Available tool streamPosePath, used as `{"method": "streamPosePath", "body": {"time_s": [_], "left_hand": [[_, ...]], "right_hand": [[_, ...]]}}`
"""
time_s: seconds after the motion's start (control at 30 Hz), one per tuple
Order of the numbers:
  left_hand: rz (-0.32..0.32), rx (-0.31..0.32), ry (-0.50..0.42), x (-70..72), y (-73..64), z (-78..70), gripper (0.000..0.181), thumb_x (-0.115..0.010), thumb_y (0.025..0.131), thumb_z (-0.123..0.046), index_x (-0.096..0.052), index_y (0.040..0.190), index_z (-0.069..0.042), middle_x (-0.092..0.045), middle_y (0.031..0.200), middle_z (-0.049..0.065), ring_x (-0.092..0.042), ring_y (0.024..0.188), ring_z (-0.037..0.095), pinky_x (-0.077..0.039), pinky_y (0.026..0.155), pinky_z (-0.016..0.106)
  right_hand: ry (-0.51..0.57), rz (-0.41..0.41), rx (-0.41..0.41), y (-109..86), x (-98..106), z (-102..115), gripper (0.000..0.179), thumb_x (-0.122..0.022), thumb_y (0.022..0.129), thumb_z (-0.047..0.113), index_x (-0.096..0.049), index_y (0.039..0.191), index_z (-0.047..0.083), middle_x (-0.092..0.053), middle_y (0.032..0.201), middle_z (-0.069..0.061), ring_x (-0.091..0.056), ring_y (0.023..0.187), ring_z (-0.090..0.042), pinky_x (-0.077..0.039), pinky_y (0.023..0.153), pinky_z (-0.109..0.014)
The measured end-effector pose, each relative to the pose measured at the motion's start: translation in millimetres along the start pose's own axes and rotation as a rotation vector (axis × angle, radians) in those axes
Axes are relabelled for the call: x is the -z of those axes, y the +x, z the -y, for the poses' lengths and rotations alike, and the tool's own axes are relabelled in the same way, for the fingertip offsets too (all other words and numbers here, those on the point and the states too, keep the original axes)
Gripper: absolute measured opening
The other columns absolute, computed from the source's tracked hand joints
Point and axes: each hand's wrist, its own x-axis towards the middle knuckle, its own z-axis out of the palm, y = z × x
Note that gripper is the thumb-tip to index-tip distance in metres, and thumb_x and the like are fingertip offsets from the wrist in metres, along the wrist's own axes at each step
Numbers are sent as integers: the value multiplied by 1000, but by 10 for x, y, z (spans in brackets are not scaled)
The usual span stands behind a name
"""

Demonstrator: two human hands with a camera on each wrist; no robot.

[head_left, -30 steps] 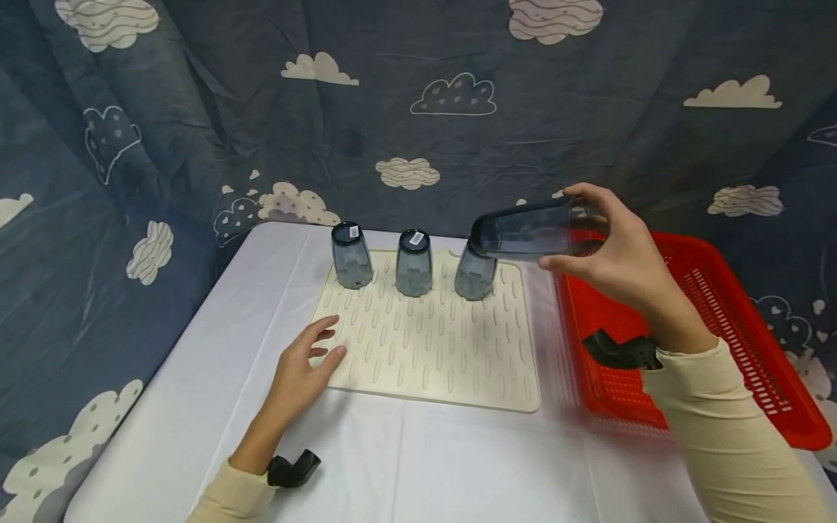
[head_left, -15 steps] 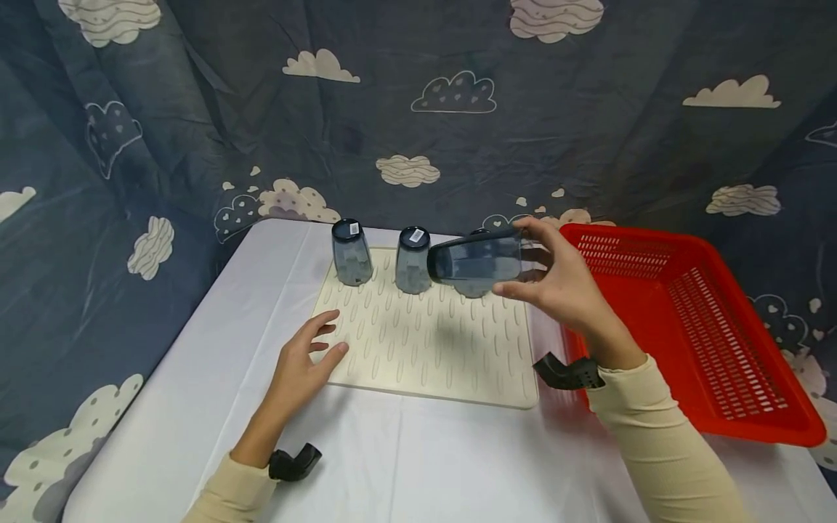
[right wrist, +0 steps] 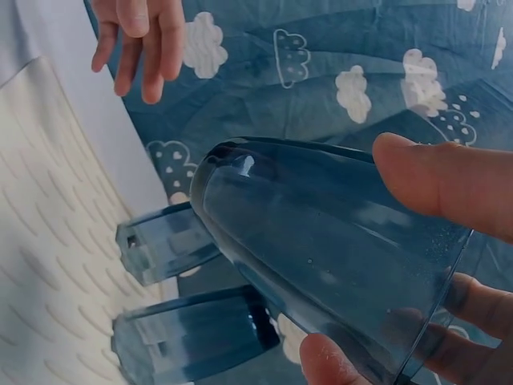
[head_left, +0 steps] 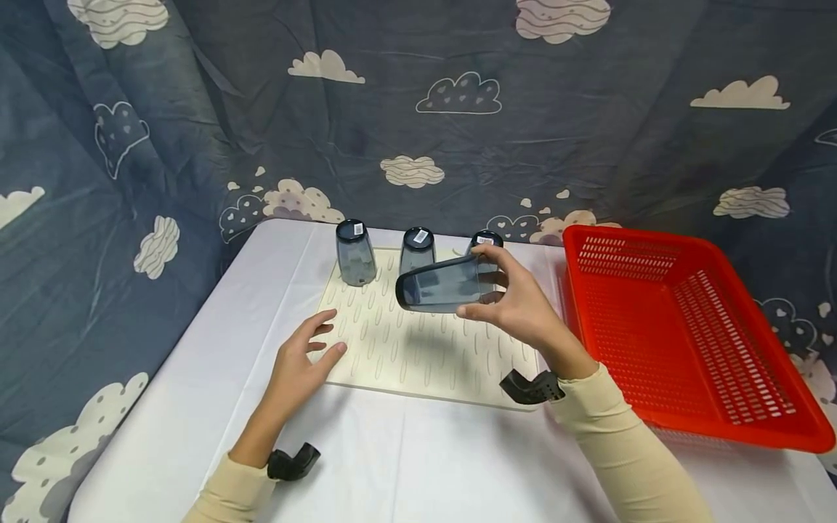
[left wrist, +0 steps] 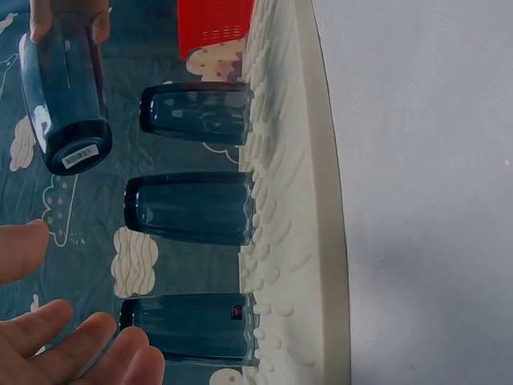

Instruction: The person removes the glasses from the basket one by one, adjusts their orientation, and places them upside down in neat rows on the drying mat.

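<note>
My right hand (head_left: 523,301) grips a blue-tinted drinking glass (head_left: 439,285) near its rim, holding it on its side above the cream drying mat (head_left: 392,356). The glass's thick base points left; a barcode sticker on that base shows in the left wrist view. Three matching glasses stand upside down along the mat's back edge: the left glass (head_left: 356,254), the middle glass (head_left: 417,250) and the right glass (head_left: 487,240), which is mostly hidden behind my right hand. Fingers spread, my left hand (head_left: 297,367) hovers by the mat's left front corner and holds nothing.
A red plastic basket (head_left: 673,428) with slotted walls stands at the right of the table, beside the mat. White cloth (head_left: 366,457) covers the table. A dark cloud-patterned curtain (head_left: 458,145) hangs close behind the table and along its left side.
From near the basket, my right hand has carried the sideways glass left and lower, over the mat. My left hand and the standing glasses have stayed in place.
</note>
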Motion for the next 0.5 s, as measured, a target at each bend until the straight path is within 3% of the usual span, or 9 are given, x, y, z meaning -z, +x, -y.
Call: {"method": "streamPosePath", "body": {"time_s": [0.5], "left_hand": [[7, -4, -32, -84, 10, -4, 54, -72, 89, -7, -53, 139, -5, -59, 138, 18, -62, 121, 36, -56, 92, 50]], "right_hand": [[21, 33, -12, -55, -149, -116, 82, -85, 70, -1, -43, 138, 14, -50, 134, -13, -61, 113, -35, -59, 85, -38]]}}
